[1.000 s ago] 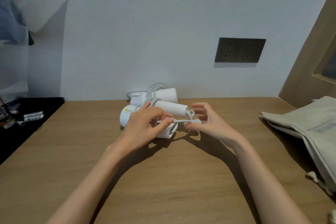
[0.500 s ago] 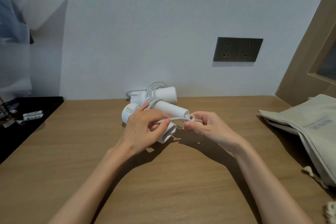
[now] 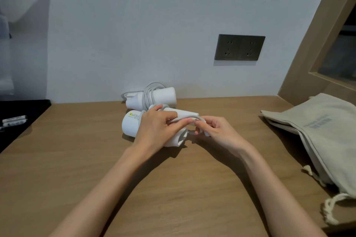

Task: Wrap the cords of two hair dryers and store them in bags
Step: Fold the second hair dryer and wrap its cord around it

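hair dryer (image 3: 131,127) partly hidden by left hand (image 3: 156,131) gripping body & cord (image 3: 195,118); right hand (image 3: 215,131) pinches cord, end hidden

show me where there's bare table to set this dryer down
Bare wood: between the right hand and the cloth bags; left of the near hair dryer to the table edge; between the forearms. Crowded: centre back, around the far hair dryer and left hand.

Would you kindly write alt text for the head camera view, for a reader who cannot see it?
On a wooden table, the left hand holds a white hair dryer while the right hand pinches its cord. A second hair dryer, cord wrapped, lies behind it by the wall, and beige drawstring bags lie at the right.
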Motion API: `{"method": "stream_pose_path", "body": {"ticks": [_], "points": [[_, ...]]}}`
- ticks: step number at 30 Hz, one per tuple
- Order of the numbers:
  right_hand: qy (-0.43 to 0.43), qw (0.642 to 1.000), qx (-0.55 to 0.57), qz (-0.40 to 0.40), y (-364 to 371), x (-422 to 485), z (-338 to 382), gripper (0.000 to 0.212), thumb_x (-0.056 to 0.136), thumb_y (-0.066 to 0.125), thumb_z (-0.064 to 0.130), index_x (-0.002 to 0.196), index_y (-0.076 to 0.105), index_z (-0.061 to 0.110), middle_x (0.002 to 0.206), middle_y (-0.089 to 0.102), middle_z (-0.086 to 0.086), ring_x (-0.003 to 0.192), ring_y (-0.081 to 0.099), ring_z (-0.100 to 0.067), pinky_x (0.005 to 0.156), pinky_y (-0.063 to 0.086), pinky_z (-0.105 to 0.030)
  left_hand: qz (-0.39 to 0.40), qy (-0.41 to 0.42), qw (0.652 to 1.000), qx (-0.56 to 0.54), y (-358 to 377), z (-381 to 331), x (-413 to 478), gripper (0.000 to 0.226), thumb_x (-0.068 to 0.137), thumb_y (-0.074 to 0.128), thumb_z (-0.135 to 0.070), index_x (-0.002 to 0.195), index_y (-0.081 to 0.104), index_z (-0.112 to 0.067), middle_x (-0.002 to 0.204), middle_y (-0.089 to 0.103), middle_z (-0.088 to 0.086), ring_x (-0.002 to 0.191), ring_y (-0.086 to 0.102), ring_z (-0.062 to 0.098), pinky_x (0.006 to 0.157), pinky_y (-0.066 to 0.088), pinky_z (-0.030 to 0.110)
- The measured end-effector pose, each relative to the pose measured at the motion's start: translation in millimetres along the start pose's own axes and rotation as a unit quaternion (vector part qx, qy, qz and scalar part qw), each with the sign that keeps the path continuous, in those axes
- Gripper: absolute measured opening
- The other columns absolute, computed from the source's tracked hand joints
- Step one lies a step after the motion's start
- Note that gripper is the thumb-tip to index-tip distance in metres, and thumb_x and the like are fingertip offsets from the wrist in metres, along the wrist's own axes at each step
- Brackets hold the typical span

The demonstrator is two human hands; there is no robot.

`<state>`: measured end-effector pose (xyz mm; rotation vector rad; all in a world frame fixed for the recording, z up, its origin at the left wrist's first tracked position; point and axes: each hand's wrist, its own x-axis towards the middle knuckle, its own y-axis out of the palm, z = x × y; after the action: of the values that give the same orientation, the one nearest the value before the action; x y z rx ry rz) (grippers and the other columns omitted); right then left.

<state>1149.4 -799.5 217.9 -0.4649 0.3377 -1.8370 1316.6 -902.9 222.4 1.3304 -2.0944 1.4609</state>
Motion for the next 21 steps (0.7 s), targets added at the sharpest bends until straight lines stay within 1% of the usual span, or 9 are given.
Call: {"method": "stream_pose_path", "body": {"ticks": [3, 4, 7, 9, 11, 13, 15, 17, 21], "points": [[0.009, 0.999, 0.035, 0.012, -1, -1, 1, 0.025, 0.098, 0.052, 0.021, 0.116, 0.066, 0.011, 0.085, 0.067, -0.004, 0.078, 0.063, -0.004, 0.071, 0.050, -0.016, -0.010, 0.026, 0.999, 0.038, 3, 0, 2, 0.056, 0.081, 0.041, -0.064, 0.068, 0.061, -0.014, 0.062, 0.058, 0.004, 0.080, 0.056, 0.028, 0.068, 0.038, 0.027], [0.020, 0.998, 0.045, 0.025, -2, -2, 2, 0.026, 0.097, 0.053, 0.019, 0.120, 0.064, 0.011, 0.088, 0.067, -0.005, 0.079, 0.064, -0.003, 0.071, 0.051, -0.015, -0.010, 0.037, 0.998, 0.047, 5, 0, 1, 0.050, 0.084, 0.041, -0.060, 0.074, 0.064, -0.017, 0.066, 0.059, 0.002, 0.080, 0.055, 0.028, 0.065, 0.037, 0.029], [0.076, 0.993, 0.059, 0.071, -13, -4, 3, 0.034, 0.094, 0.057, 0.028, 0.127, 0.057, 0.019, 0.104, 0.068, -0.001, 0.085, 0.064, 0.004, 0.076, 0.050, -0.011, -0.017, 0.067, 0.995, 0.066, 11, -3, -3, 0.038, 0.088, 0.044, -0.049, 0.081, 0.068, -0.020, 0.074, 0.068, 0.002, 0.091, 0.057, 0.031, 0.077, 0.036, 0.027], [0.120, 0.984, 0.106, 0.082, -19, -4, 5, 0.032, 0.095, 0.050, 0.041, 0.122, 0.057, 0.025, 0.113, 0.068, 0.000, 0.098, 0.064, 0.001, 0.083, 0.050, -0.014, -0.020, 0.069, 0.996, 0.048, 10, 0, -5, 0.037, 0.089, 0.045, -0.046, 0.080, 0.068, -0.018, 0.075, 0.069, 0.001, 0.091, 0.053, 0.021, 0.090, 0.033, 0.024], [0.153, 0.963, 0.206, 0.079, -20, -3, 5, 0.033, 0.099, 0.041, 0.041, 0.117, 0.060, 0.022, 0.111, 0.069, -0.006, 0.099, 0.066, -0.009, 0.080, 0.053, -0.017, -0.002, 0.062, 0.998, 0.003, 5, 4, -5, 0.035, 0.091, 0.045, -0.046, 0.084, 0.069, -0.020, 0.080, 0.069, -0.008, 0.085, 0.055, 0.011, 0.108, 0.027, 0.025], [0.160, 0.944, 0.275, 0.085, -19, -2, 5, 0.030, 0.101, 0.043, 0.030, 0.118, 0.061, 0.014, 0.108, 0.069, -0.009, 0.097, 0.067, -0.014, 0.083, 0.055, -0.022, 0.021, 0.058, 0.997, -0.044, 0, 8, -6, 0.025, 0.091, 0.047, -0.043, 0.082, 0.063, -0.026, 0.088, 0.069, -0.016, 0.084, 0.060, 0.003, 0.117, 0.020, 0.030], [0.162, 0.932, 0.310, 0.095, -17, 0, 3, 0.023, 0.098, 0.049, 0.015, 0.116, 0.062, 0.009, 0.105, 0.069, -0.008, 0.095, 0.065, -0.015, 0.084, 0.055, -0.023, 0.023, 0.057, 0.995, -0.073, -3, 8, -10, 0.019, 0.089, 0.050, -0.038, 0.074, 0.053, -0.028, 0.092, 0.070, -0.018, 0.086, 0.062, 0.000, 0.119, 0.016, 0.030], [0.163, 0.926, 0.326, 0.103, -16, 0, 5, 0.023, 0.094, 0.053, 0.009, 0.115, 0.062, 0.008, 0.102, 0.071, -0.006, 0.093, 0.067, -0.015, 0.082, 0.056, -0.023, 0.025, 0.049, 0.994, -0.098, -5, 8, -13, 0.025, 0.086, 0.053, -0.035, 0.067, 0.048, -0.020, 0.093, 0.069, -0.019, 0.088, 0.064, 0.002, 0.120, 0.014, 0.032], [0.150, 0.944, 0.283, 0.078, -14, 0, 7, 0.029, 0.091, 0.058, 0.010, 0.120, 0.061, 0.009, 0.100, 0.070, -0.003, 0.084, 0.068, -0.010, 0.071, 0.054, -0.019, 0.056, 0.026, 0.992, -0.106, -11, 10, -14, 0.023, 0.081, 0.055, -0.037, 0.065, 0.056, -0.021, 0.084, 0.073, -0.011, 0.080, 0.066, 0.011, 0.121, 0.013, 0.037]]}}
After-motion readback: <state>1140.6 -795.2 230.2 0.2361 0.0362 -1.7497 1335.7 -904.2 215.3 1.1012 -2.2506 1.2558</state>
